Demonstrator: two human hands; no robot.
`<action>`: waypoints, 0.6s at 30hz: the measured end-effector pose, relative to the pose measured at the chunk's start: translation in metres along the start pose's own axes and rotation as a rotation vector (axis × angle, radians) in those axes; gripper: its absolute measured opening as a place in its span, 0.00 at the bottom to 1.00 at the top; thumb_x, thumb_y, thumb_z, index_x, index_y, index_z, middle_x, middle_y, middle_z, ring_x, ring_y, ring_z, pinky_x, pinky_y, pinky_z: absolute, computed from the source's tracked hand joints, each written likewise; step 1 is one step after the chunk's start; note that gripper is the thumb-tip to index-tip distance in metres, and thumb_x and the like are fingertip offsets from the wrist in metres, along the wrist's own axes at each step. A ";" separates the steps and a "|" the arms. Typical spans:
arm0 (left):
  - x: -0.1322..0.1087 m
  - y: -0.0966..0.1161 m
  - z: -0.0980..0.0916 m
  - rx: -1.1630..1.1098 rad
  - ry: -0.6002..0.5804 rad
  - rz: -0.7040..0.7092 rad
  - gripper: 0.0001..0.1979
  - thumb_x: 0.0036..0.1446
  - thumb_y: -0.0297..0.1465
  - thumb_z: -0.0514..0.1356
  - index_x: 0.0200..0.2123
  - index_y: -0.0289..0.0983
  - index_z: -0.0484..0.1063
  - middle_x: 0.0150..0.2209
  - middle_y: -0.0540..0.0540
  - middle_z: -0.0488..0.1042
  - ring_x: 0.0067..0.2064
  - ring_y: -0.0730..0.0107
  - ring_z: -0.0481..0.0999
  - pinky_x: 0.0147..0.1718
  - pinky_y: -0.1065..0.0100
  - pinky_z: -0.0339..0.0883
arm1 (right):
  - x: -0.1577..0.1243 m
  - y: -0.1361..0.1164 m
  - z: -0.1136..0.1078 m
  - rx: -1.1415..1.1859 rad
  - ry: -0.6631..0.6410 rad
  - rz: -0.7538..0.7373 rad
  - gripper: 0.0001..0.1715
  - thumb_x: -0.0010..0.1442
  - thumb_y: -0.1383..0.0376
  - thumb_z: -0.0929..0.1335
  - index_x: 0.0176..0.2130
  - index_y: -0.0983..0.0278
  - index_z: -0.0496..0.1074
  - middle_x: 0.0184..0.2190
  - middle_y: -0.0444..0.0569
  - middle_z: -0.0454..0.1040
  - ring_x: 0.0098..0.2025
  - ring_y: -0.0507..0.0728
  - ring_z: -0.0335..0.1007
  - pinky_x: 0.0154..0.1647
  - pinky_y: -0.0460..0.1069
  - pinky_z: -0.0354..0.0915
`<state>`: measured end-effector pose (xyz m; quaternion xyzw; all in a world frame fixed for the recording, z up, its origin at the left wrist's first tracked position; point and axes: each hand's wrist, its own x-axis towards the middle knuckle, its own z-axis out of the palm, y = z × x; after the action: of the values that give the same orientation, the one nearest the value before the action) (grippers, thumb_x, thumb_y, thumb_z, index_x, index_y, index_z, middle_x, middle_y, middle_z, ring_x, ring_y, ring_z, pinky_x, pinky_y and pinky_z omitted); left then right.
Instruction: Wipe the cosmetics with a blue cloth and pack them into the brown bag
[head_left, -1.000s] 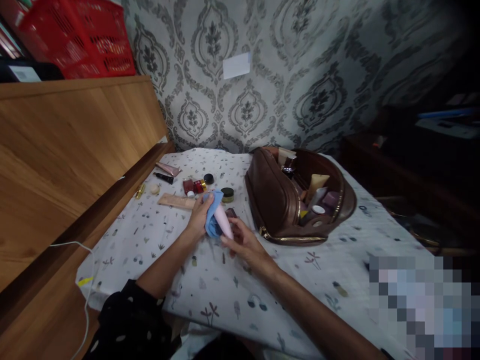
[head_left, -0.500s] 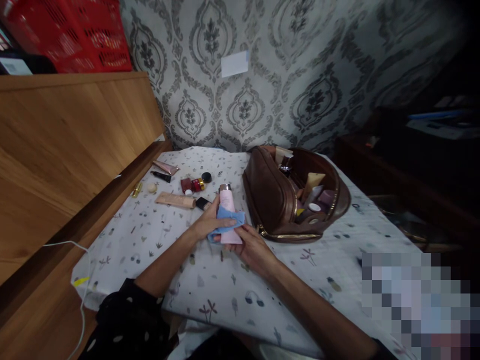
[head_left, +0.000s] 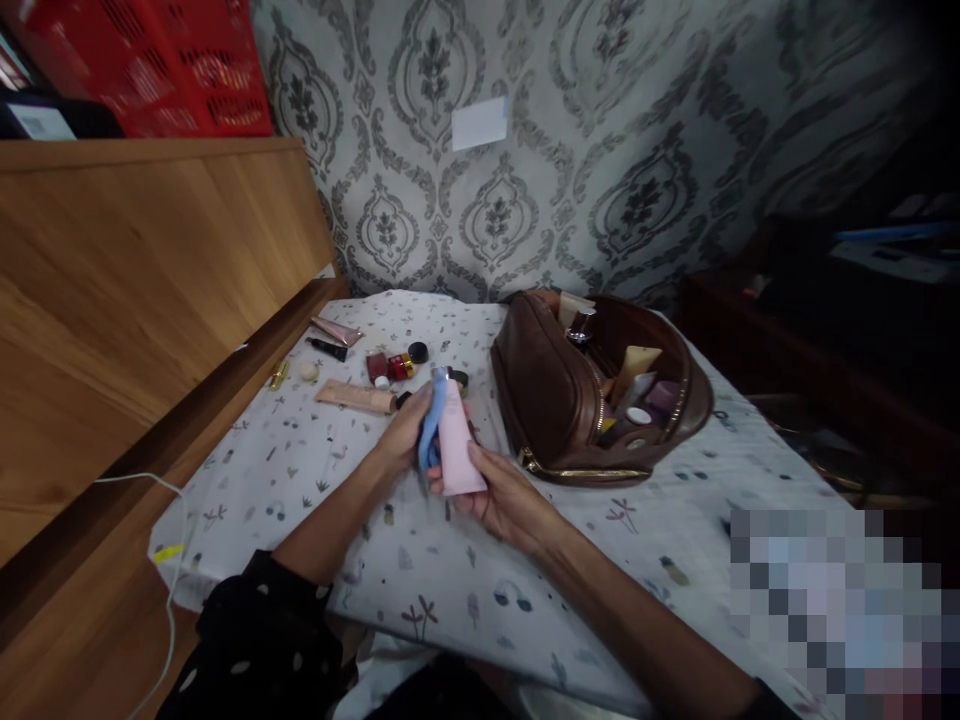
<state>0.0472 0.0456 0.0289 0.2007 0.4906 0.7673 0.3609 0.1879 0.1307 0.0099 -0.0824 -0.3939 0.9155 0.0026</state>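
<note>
A pale pink squeeze tube (head_left: 460, 440) with a silvery cap stands tilted between my hands, above the patterned cloth. My right hand (head_left: 510, 498) grips its lower end, thumb on the front. A blue cloth (head_left: 429, 430) is bunched in my left hand (head_left: 405, 432) and pressed along the tube's left side. Some of my left fingers are hidden behind the tube and cloth. Just beyond my left hand lie a beige tube (head_left: 354, 396), small red jars (head_left: 400, 367) and a round black lid (head_left: 418, 352).
An open brown leather bag (head_left: 544, 390) full of cosmetics stands right of my hands. Farther left lie a black tube (head_left: 327, 348), a pink tube (head_left: 337, 331) and a gold item (head_left: 279, 375). A wooden panel (head_left: 165, 250) borders the left; a white cable (head_left: 180, 540) hangs there.
The blue cloth has moved from across the tube's front to its left side, leaving the pink front bare. The view has shifted slightly.
</note>
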 end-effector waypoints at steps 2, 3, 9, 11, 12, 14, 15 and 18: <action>-0.007 0.002 0.005 0.007 -0.180 -0.017 0.36 0.37 0.44 0.76 0.50 0.39 0.72 0.38 0.43 0.79 0.36 0.63 0.79 0.32 0.68 0.72 | 0.001 -0.004 -0.004 0.032 0.050 0.004 0.22 0.62 0.51 0.71 0.43 0.68 0.73 0.31 0.54 0.81 0.31 0.54 0.79 0.28 0.43 0.73; -0.009 0.003 0.007 0.017 -0.234 -0.019 0.39 0.34 0.40 0.77 0.52 0.40 0.70 0.39 0.44 0.79 0.37 0.63 0.80 0.34 0.68 0.72 | 0.002 -0.005 -0.005 0.036 0.070 0.003 0.22 0.62 0.51 0.71 0.42 0.68 0.73 0.30 0.54 0.80 0.29 0.53 0.78 0.28 0.43 0.73; -0.006 -0.003 0.008 0.053 0.009 0.031 0.31 0.39 0.54 0.71 0.38 0.38 0.72 0.25 0.48 0.76 0.22 0.69 0.73 0.22 0.69 0.67 | 0.004 0.000 0.001 -0.141 0.105 -0.067 0.29 0.54 0.46 0.74 0.42 0.64 0.69 0.33 0.50 0.78 0.26 0.53 0.76 0.19 0.43 0.67; -0.003 -0.006 0.009 0.080 0.101 0.067 0.33 0.42 0.62 0.64 0.31 0.37 0.72 0.22 0.46 0.75 0.21 0.68 0.73 0.22 0.68 0.67 | 0.006 0.005 0.002 -0.265 0.129 -0.115 0.33 0.47 0.49 0.78 0.44 0.62 0.66 0.35 0.47 0.76 0.28 0.53 0.75 0.18 0.43 0.66; -0.002 -0.007 0.009 0.086 0.127 0.065 0.34 0.43 0.65 0.61 0.29 0.37 0.72 0.21 0.46 0.74 0.21 0.68 0.73 0.22 0.68 0.67 | 0.007 0.008 0.002 -0.326 0.145 -0.133 0.35 0.44 0.52 0.80 0.44 0.62 0.65 0.35 0.45 0.75 0.27 0.53 0.74 0.18 0.43 0.65; 0.000 -0.010 0.009 0.068 0.152 0.027 0.38 0.43 0.68 0.56 0.30 0.37 0.72 0.20 0.46 0.74 0.21 0.67 0.73 0.21 0.68 0.66 | 0.009 0.011 0.001 -0.408 0.167 -0.154 0.38 0.39 0.56 0.81 0.43 0.61 0.63 0.33 0.42 0.74 0.25 0.51 0.71 0.17 0.43 0.63; 0.000 -0.011 0.009 0.044 0.155 0.004 0.38 0.43 0.69 0.55 0.31 0.37 0.73 0.20 0.47 0.74 0.20 0.67 0.73 0.20 0.68 0.66 | 0.009 0.011 0.000 -0.413 0.167 -0.155 0.37 0.39 0.57 0.81 0.43 0.60 0.62 0.32 0.41 0.73 0.23 0.50 0.69 0.17 0.43 0.62; 0.000 -0.012 0.008 -0.013 0.135 -0.061 0.37 0.42 0.68 0.57 0.29 0.37 0.73 0.21 0.45 0.76 0.21 0.66 0.74 0.21 0.67 0.68 | 0.005 0.008 0.002 -0.300 0.132 -0.100 0.31 0.44 0.55 0.79 0.42 0.61 0.65 0.28 0.39 0.71 0.22 0.48 0.65 0.18 0.42 0.59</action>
<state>0.0570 0.0542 0.0215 0.1313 0.5147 0.7709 0.3514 0.1828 0.1236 0.0046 -0.1220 -0.5289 0.8376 0.0616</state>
